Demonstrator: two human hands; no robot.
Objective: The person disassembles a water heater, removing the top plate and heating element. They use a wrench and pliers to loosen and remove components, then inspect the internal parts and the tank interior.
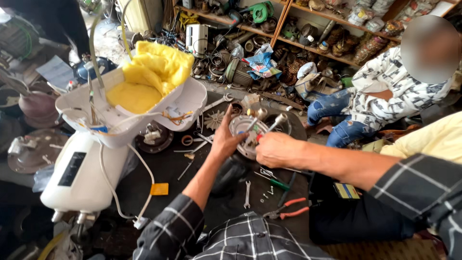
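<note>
So we've got the round metal motor plate [246, 137] tipped up on edge about mid-tabletop, face turned toward us. Our left hand [225, 139] is at its 9 o'clock side, fingers spread and curled around the rim to hold it steady. Our right hand [275, 149] sits at the plate's 4 o'clock, fingers closed tight on a screwdriver [269, 129] with a reddish bit of handle showing, the shaft angling up toward 1 o'clock across the plate. Can't really tell what the tip is sitting on, too small and cluttered there.

Moving out from there: the dark tabletop [168, 168] is littered with stuff. A small spanner [247, 194] lies at 6 o'clock from the plate, a green-handled screwdriver [273, 181] just right of it, and orange-handled pliers [288, 208] further down toward 5 o'clock. A bigger wrench [217, 102] lies up at 11 o'clock, near a little fan impeller [214, 119]. A yellow tag [159, 188] sits at 8 o'clock.

Way over at 9 o'clock there's the white appliance casing [79, 168], opened up, with yellow insulation [149, 74] bulging from the top half and white wires hanging down.

At 2 o'clock another person in a patterned shirt [390, 86] and ripped jeans sits on the floor, well apart from our hands. Shelves [317, 48] of motor parts run along the back.
</note>
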